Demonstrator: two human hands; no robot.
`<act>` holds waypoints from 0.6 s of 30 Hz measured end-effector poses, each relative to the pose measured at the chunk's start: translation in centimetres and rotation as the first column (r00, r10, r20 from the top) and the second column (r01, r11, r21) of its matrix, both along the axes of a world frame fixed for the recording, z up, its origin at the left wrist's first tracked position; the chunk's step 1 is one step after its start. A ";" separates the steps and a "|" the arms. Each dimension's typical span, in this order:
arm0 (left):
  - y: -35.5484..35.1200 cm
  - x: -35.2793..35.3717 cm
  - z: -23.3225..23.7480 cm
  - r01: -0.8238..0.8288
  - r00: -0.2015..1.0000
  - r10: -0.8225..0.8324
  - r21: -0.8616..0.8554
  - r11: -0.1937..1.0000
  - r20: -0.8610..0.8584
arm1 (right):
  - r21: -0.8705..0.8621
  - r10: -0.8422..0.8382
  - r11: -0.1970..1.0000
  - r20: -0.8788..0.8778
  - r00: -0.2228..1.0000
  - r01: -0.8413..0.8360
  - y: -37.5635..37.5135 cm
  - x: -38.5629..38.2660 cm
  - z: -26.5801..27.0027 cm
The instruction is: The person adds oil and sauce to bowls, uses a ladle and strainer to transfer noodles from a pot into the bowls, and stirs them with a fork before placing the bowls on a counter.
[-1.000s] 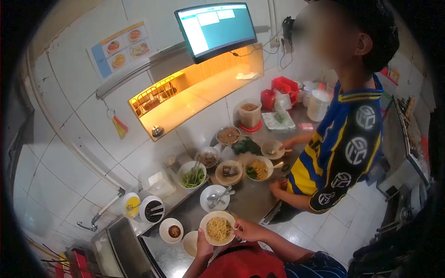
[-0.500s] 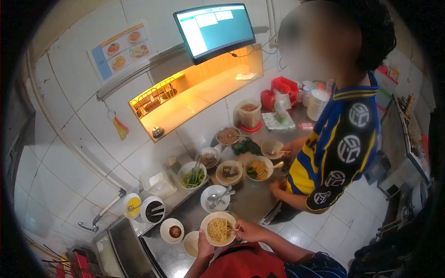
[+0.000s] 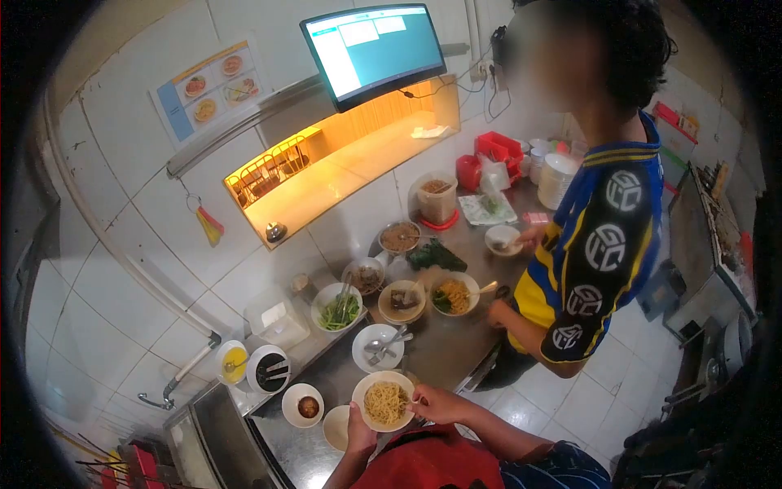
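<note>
A white bowl (image 3: 364, 414) of yellow noodles (image 3: 388, 403) sits close to my red apron. My left hand (image 3: 359, 429) grips its left rim. Over the right rim, my right hand (image 3: 433, 403) is closed with its fingertips at the noodles; whatever they pinch is too small to make out. An empty-looking cream bowl (image 3: 336, 429) stands just left of my left hand. Beyond it is a white bowl (image 3: 293, 403) with dark red sauce. Past the noodles, a white bowl (image 3: 364, 342) holds several metal spoons (image 3: 380, 346).
Bowls of green vegetables (image 3: 338, 311), dark sauce (image 3: 262, 373) and yellow liquid (image 3: 234, 364) line the wall side. A bowl of noodles and greens (image 3: 454, 295) stands near a co-worker (image 3: 599, 236) on the right. A monitor (image 3: 375, 53) hangs above the serving hatch (image 3: 350, 175).
The co-worker's small bowl has moved away toward the back of the counter, and their body has shifted slightly. My hands and the noodle bowl stay nearly in place.
</note>
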State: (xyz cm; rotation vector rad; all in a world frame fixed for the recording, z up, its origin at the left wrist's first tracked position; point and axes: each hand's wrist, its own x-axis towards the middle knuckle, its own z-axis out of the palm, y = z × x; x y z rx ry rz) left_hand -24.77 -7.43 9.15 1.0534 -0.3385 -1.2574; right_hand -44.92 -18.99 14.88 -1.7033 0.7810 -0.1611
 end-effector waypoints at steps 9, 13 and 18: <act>-0.2 0.7 -1.2 0.018 1.000 -0.018 -0.019 1.000 -0.008 | -0.148 0.013 0.989 0.016 1.000 -0.011 -0.4 0.5 -2.2; 0.1 0.6 -0.9 0.021 1.000 -0.021 0.000 1.000 -0.011 | -0.089 0.001 0.996 0.016 1.000 0.000 -0.3 0.3 -1.1; -0.1 0.0 0.7 -0.030 0.999 0.033 0.069 0.997 -0.030 | -0.095 0.014 0.995 0.027 1.000 -0.011 -0.3 0.2 0.3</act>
